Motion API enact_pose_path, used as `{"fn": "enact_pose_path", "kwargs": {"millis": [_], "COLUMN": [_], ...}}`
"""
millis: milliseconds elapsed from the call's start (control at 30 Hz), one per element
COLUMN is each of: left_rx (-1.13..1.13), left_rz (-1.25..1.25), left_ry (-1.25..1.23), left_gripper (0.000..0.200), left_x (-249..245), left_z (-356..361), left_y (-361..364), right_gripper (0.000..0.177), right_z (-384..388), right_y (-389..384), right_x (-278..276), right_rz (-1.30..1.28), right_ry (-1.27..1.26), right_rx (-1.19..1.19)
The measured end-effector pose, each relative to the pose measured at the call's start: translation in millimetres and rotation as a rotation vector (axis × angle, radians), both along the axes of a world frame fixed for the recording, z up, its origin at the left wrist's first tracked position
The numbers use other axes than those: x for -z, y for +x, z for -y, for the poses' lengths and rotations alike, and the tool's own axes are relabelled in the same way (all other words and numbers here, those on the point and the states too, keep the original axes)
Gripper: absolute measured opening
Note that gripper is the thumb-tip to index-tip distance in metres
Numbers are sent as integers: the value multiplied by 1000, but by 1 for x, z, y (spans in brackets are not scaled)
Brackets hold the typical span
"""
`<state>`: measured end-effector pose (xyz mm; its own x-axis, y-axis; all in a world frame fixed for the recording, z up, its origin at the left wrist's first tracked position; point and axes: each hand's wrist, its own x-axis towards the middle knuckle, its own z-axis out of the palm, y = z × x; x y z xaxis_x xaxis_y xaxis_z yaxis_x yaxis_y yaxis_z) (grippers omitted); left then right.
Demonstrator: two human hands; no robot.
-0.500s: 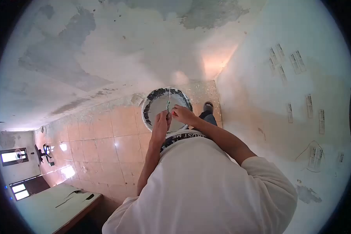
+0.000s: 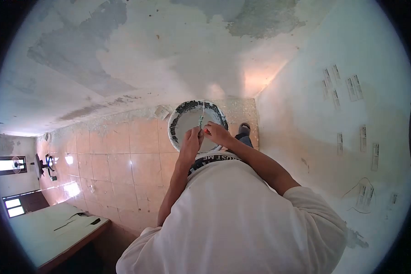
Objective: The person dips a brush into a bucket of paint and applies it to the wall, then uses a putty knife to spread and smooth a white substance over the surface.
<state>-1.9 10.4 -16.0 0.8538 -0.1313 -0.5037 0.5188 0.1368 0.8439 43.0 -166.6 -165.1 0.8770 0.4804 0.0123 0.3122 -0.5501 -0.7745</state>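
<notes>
Both of my hands are together over a round tub [image 2: 173,127] whose inside is smeared white and black and holds a pale, smooth layer. My left hand [image 2: 192,139] is closed on a thin, pale strip-like thing [image 2: 201,120] with greenish and dark marks, pointing toward the wall. Close beside it, my right hand [image 2: 218,134] is closed, with a small red thing [image 2: 208,131] showing at its fingertips. The lower part of the strip is hidden by my fingers, and the red thing's kind is too small to tell.
Ahead stands a patchy plastered wall [image 2: 169,68]; another wall [image 2: 297,114] with pale label-like strips rises at right. My sandalled foot [image 2: 245,128] is beside the tub. Orange tiles [image 2: 141,137] stretch left toward a dark chair [image 2: 45,166] and a pale tabletop [image 2: 55,233].
The view has shifted slightly, so the tub and hands appear a little further right. The red thing shows more plainly at my right fingertips. Both hands stay closed and close together.
</notes>
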Motion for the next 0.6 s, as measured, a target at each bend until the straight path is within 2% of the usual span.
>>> {"fn": "enact_pose_path", "kwargs": {"millis": [100,167,300,400,467,600], "left_rx": [-52,-12,-15,-39,14,-8], "left_rz": [115,-32,-24,15,35,111], "left_ry": [92,23,48,14,79,155], "left_gripper": [40,41,41,42,43,44], "left_x": [4,-9,-15,-8,-7,4], "left_z": [4,2,1,2,2,9], "left_y": [2,5,6,7,13,19], "right_gripper": [18,18,19,21,20,19], "right_z": [1,1,4,21,41,80], "right_y": [2,4,9,11,11,-6], "right_x": [3,1,-33,-65,-74,-60], "right_rz": [48,42,12,-10,-3,-103], "right_ry": [12,32,77,112,219,245], "right_rx": [-15,-25,6,109,215,298]}}
